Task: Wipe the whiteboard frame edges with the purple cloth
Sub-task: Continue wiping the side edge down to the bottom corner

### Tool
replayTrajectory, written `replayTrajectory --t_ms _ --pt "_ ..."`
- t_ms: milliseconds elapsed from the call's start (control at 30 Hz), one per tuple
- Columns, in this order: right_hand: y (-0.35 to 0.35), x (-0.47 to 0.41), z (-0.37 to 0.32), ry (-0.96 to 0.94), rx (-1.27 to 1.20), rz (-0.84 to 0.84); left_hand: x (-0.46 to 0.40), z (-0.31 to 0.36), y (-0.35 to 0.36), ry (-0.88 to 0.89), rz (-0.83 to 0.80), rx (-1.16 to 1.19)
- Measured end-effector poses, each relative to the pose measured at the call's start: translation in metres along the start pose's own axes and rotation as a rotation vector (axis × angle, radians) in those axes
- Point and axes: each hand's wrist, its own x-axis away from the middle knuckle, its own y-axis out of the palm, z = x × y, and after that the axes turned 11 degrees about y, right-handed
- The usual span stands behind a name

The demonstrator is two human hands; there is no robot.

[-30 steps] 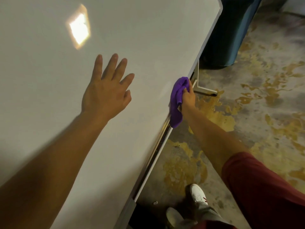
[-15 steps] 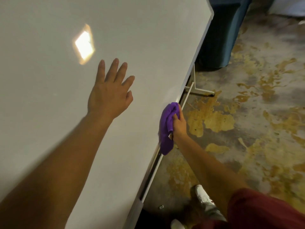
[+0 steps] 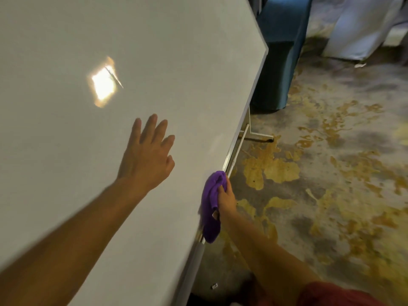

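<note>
A large whiteboard fills the left of the head view, with its thin grey frame edge running diagonally from upper right to lower middle. My left hand lies flat on the board surface, fingers straight and spread. My right hand grips the bunched purple cloth and presses it against the frame's lower edge, near the tray rail. Part of the cloth hangs down below my hand.
Behind the board's far corner stands a dark blue cloth-covered object. The white stand leg of the board rests on a stained concrete floor. Something pale and draped sits at the upper right.
My right hand has slid the purple cloth along the frame edge toward me. My left hand stays flat on the board.
</note>
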Motion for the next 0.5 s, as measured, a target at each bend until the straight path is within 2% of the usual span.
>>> replayTrajectory --t_ms 167,300,400,500 --pt "-0.004 0.030 0.036 0.058 0.039 -0.057 0.069 0.008 0.004 0.002 0.010 0.020" --pt "-0.007 0.053 0.057 0.089 0.032 -0.100 0.085 0.015 0.006 0.027 0.015 0.009" --pt "-0.017 0.059 0.059 0.071 0.139 -0.102 0.086 0.016 0.005 0.019 0.031 0.010" --pt "-0.036 0.059 0.055 -0.024 0.298 -0.050 0.092 0.017 0.003 0.041 0.036 0.013"
